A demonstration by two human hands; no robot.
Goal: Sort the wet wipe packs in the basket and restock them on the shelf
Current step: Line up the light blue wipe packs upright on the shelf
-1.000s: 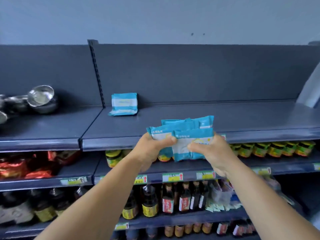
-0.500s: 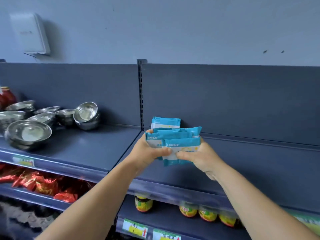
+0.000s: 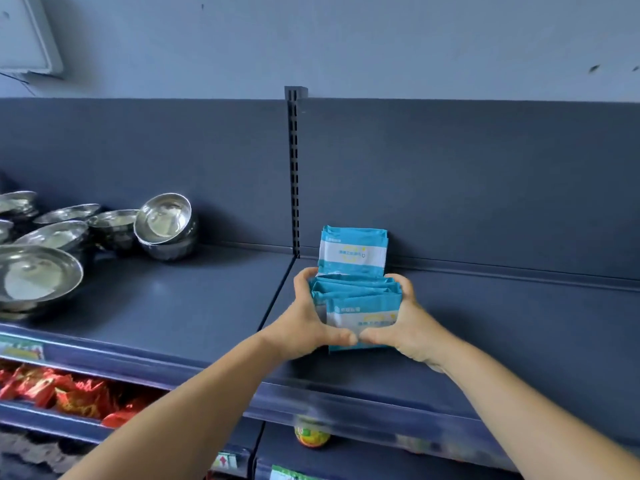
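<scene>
While both hands were up at the top shelf, we held a bunch of blue-and-white wet wipe packs upright between them, w/ the stack's lower edge at or just above the shelf surface; contact we couldn't tell. Our left hand curled round the stack's left side, fingers hooked over the far top corner, thumb pressed across the front pack. Our right hand did the same on the right side, thumb tip meeting the left thumb at the front, approx. mid-pack. Right behind the stack, a standing pack leaned against the shelf's back panel, just right of the slotted upright post. Left of that post, on the neighbouring bay of the same shelf level, sat steel bowls, some nested, well apart from the stack. Below the shelf, on the left, red snack packets lay on the next level; a jar w/ a yellow-green label showed under the shelf's front edge, blurred.
</scene>
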